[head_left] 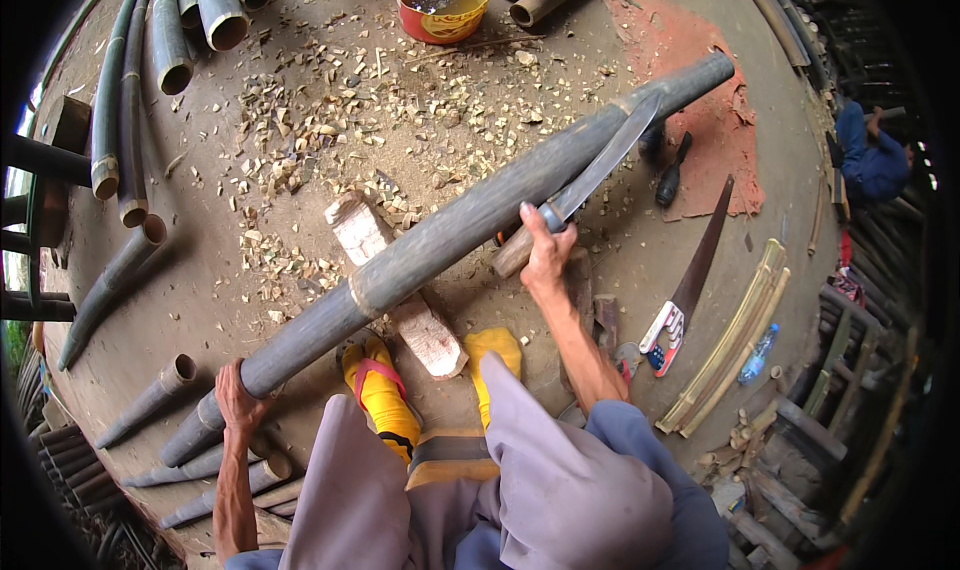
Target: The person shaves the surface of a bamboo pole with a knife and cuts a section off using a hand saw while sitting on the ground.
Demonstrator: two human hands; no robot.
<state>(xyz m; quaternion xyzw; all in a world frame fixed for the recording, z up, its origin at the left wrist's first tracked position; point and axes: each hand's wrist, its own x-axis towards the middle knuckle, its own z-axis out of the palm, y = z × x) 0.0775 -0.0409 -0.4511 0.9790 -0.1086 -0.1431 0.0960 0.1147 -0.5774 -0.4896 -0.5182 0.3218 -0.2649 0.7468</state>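
A long dark bamboo pole (450,220) slants from lower left to upper right in front of my knees, with a pale ring at one joint. My left hand (238,398) is closed around it near its lower-left end. In my right hand (550,255) is a machete (610,158), gripped at its wooden handle. Its long blade lies along the near side of the pole, pointing to the upper right; whether it touches the pole, I cannot tell. Under the pole's middle is a pale, chipped wooden block (430,335), close to my yellow-covered feet.
Wood chips (310,140) litter the ground beyond the pole. A red-and-yellow bucket (442,5) of liquid stands far. To the right lie a handsaw (695,270), a black-handled tool (674,175), bamboo strips (730,340) and a bottle (760,355). Bamboo tubes (170,40) lie left; another person (875,155) is far right.
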